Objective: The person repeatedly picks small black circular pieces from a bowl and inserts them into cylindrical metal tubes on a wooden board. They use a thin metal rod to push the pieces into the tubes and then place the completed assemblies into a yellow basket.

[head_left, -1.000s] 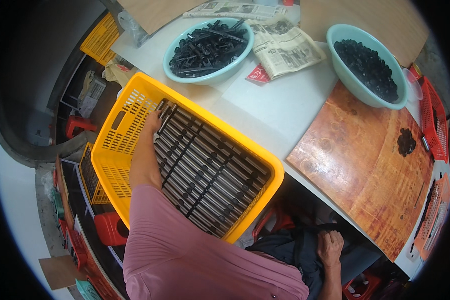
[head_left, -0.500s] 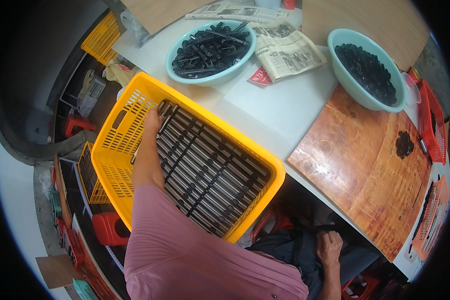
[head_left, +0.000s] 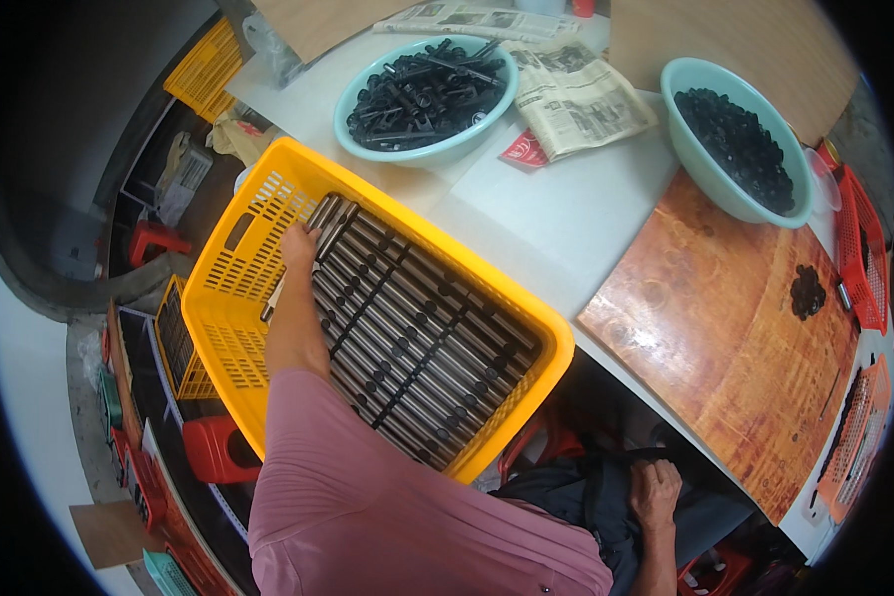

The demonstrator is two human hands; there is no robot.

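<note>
My left hand (head_left: 298,244) reaches into a yellow plastic crate (head_left: 422,226), its fingers curled at the end of a short metal tube (head_left: 321,213) in the crate's far left part. A similar dark tube (head_left: 338,231) lies slanted just to the right of the fingers. Rows of metal tubes (head_left: 407,333) with dark ends are packed side by side across the crate, and two dark strips cross over them. The forearm hides part of the crate's left side. My right hand (head_left: 656,492) rests on my dark-clothed lap, fingers loosely bent and holding nothing.
Beyond the crate, a white table (head_left: 526,223) bears two pale green basins (head_left: 426,152) (head_left: 677,89) of black parts, and newspaper (head_left: 586,109). A brown wooden board (head_left: 705,338) lies on the right, with red (head_left: 869,288) and orange baskets (head_left: 857,437) beside it. A red stool (head_left: 214,447) stands left.
My left hand has shifted slightly left and toward me; the tubes by its fingers now lie closer together. The view has moved slightly. My right hand stays on my lap.
</note>
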